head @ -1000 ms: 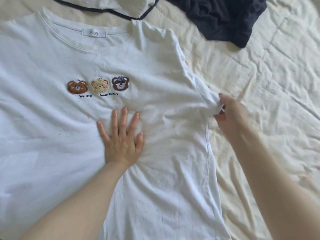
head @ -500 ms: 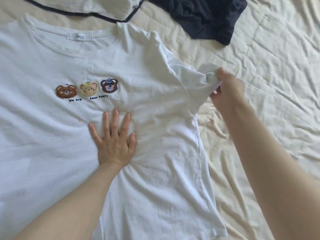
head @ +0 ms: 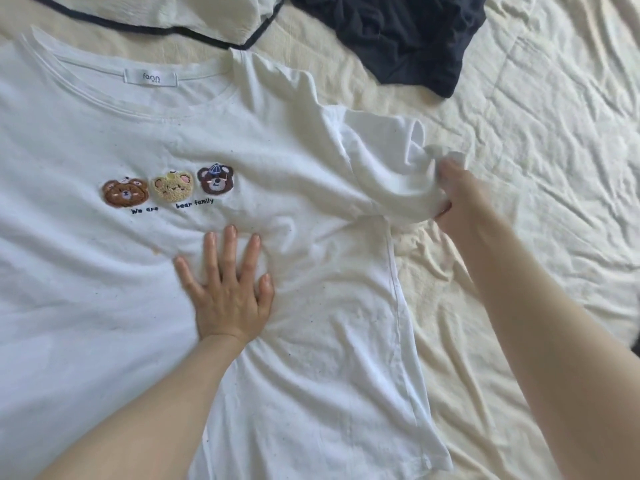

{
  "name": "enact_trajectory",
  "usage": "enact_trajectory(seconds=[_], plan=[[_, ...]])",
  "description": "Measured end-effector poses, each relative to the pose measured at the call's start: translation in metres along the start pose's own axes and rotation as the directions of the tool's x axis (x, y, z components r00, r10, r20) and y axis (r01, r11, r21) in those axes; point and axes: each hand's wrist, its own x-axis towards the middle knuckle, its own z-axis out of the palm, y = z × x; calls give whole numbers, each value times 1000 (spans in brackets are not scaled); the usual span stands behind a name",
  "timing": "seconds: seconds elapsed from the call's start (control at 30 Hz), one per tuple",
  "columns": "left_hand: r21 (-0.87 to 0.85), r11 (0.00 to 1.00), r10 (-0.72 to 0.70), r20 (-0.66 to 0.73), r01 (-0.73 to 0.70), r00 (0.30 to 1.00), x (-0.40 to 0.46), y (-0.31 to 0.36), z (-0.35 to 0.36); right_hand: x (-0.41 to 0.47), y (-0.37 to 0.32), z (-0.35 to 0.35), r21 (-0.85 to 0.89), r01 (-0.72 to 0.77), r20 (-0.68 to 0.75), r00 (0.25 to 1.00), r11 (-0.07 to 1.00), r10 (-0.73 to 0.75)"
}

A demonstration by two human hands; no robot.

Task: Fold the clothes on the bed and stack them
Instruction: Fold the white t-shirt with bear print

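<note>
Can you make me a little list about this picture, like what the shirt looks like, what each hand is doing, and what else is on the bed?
shirt: white T-shirt lying face up, three bear patches on the chest
left hand: left hand flat on the shirt below the bears, fingers straight and spread
right hand: right hand grips the shirt's sleeve, bunched at its end
other clothes: dark navy garment crumpled at the top; pale garment with dark trim beside it
bed: wrinkled cream sheet
</note>
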Motion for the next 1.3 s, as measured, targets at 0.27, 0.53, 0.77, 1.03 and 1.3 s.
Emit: enact_trajectory(seconds=[0.27,0.53,0.77,1.03,1.3], plan=[[-1,1000,5,-3,-5,1000,1,0,-3,-25,-17,-4,304,273,-60,962,913,-268],[-72,997,-25,77,31,997,4,6,-19,-63,37,11,-276,884,240,445,378,-863],[-724,589,-400,126,359,908,37,-34,-82,-91,156,3,-255,958,813,136,-135,-566],[-598,738,-176,278,313,944,178,20,-93,-86,133,4,-310,399,11,909,863,-416],[-693,496,-283,441,523,852,236,54,-74,-44,82,22,141,-211,143,971,967,191]])
